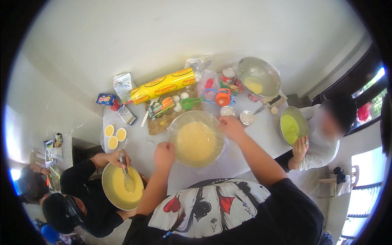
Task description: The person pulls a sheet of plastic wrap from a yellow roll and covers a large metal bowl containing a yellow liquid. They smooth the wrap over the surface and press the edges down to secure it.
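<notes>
A metal mixing bowl (pixel 196 139) of pale yellow batter stands before me, with clear plastic film stretched over its top. My left hand (pixel 164 154) is at the bowl's left edge, its fingers curled; whether film is pinched in them is hidden. At the upper right rim, my right hand (pixel 230 127) has thumb and fingertips together on the edge of the film. Just beyond that hand are two tin cans, one (pixel 227 111) behind it and another (pixel 246 117) to its right. An egg tray (pixel 156 126) with several white eggs and a green measuring scoop (pixel 190 103) lies behind the bowl.
At left, a person whisks yellow batter in a bowl (pixel 107 186) close to my left forearm. Another person at right holds a bowl of green batter (pixel 289 122). A knife (pixel 266 105), a large steel bowl (pixel 266 73), a yellow film roll (pixel 163 85) and three filled cups (pixel 121 134) are on the table.
</notes>
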